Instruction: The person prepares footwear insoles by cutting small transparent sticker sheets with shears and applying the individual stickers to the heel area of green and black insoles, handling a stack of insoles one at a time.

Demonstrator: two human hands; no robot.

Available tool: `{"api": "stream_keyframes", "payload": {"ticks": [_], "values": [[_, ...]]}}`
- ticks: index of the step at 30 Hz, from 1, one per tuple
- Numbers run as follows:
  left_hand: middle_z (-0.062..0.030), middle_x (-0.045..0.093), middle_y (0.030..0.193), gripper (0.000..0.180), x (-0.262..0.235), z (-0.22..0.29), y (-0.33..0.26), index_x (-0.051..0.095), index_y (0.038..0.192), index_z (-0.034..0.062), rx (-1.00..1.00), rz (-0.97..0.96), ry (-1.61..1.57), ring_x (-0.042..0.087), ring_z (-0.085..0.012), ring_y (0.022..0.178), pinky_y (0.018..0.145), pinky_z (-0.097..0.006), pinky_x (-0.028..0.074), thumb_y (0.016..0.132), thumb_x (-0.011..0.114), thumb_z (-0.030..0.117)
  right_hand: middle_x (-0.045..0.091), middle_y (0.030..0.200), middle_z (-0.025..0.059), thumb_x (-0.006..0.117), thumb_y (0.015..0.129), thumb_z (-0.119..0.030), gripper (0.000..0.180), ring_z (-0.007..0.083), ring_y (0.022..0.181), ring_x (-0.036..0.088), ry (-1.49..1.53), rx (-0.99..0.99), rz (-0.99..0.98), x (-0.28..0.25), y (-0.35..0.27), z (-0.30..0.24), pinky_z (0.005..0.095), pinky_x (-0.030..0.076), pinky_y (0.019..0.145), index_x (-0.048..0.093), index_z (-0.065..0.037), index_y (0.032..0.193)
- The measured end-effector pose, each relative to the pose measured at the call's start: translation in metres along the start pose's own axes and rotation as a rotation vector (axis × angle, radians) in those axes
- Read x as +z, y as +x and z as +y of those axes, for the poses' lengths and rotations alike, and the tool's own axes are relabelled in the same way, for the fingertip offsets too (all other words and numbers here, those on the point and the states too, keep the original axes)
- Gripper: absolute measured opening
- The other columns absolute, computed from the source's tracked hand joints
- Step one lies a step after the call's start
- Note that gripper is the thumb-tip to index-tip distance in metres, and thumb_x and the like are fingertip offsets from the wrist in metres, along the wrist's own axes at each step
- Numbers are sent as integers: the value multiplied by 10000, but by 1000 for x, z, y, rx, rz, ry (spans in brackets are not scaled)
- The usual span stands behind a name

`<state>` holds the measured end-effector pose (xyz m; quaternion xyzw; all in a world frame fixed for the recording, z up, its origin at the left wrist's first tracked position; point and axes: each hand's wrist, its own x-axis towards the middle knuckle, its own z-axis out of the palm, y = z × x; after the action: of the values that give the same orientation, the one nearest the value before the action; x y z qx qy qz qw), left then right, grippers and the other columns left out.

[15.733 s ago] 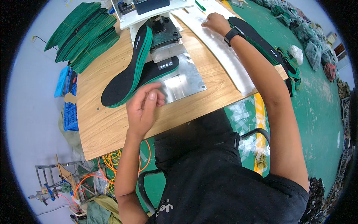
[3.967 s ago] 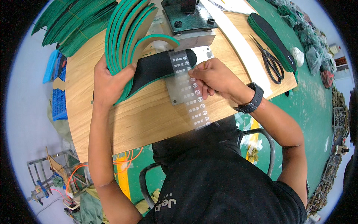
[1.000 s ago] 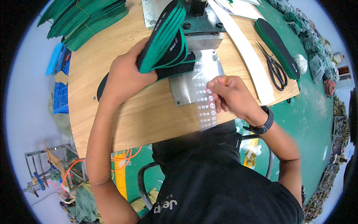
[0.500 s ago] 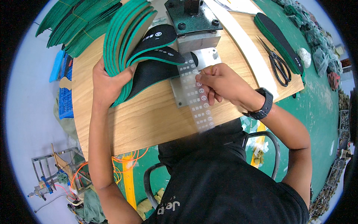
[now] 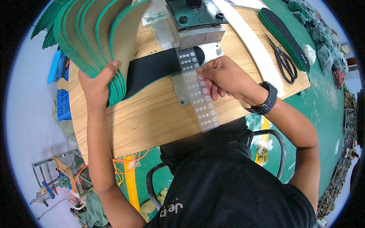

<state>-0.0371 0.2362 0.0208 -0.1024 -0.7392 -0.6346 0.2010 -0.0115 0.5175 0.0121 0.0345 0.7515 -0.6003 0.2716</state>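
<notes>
My left hand (image 5: 97,85) grips a thick fanned stack of green-edged insoles (image 5: 95,34), held upright at the table's left. One black insole (image 5: 152,68) lies flat on the wooden table (image 5: 152,117), its end under the dark metal press (image 5: 195,19). A clear strip of printed labels (image 5: 199,98) runs from under the press toward me, over the metal plate (image 5: 182,95). My right hand (image 5: 224,78), a black watch on its wrist, pinches the strip near its upper part.
Black scissors (image 5: 283,60) lie at the right by a long white strip (image 5: 251,41). A pile of black insoles (image 5: 285,34) sits at the far right edge. More green insoles (image 5: 47,26) and a blue crate (image 5: 62,95) are at the left. A chair (image 5: 273,140) is under me.
My left hand has lifted the insole stack higher and more upright. One black insole now lies alone under the strip. My right hand has shifted up the strip toward the press.
</notes>
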Motion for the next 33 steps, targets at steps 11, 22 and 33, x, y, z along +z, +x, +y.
{"api": "stream_keyframes", "payload": {"ticks": [11,22,33], "values": [[-74,651,903,297,-2,-4,-2,615,991,-25,-45,-114,90,601,-121,772,724,-269,483,709,687,34,614,571,124,523,891,-146,242,163,420,587,-41,9,-19,2,2,1,226,384,343,582,23,728],[-61,644,856,273,0,0,-2,619,959,-24,-33,-119,150,581,-108,737,694,-264,478,709,688,62,607,553,120,516,882,-134,268,164,423,590,-55,13,1,4,-2,-3,223,404,361,577,18,670],[-49,644,807,252,3,2,-3,625,924,-14,-42,-130,176,577,-100,697,662,-259,478,707,706,84,602,543,113,522,880,-139,277,162,428,593,-68,8,0,3,-3,-1,217,417,368,580,11,655]]}}
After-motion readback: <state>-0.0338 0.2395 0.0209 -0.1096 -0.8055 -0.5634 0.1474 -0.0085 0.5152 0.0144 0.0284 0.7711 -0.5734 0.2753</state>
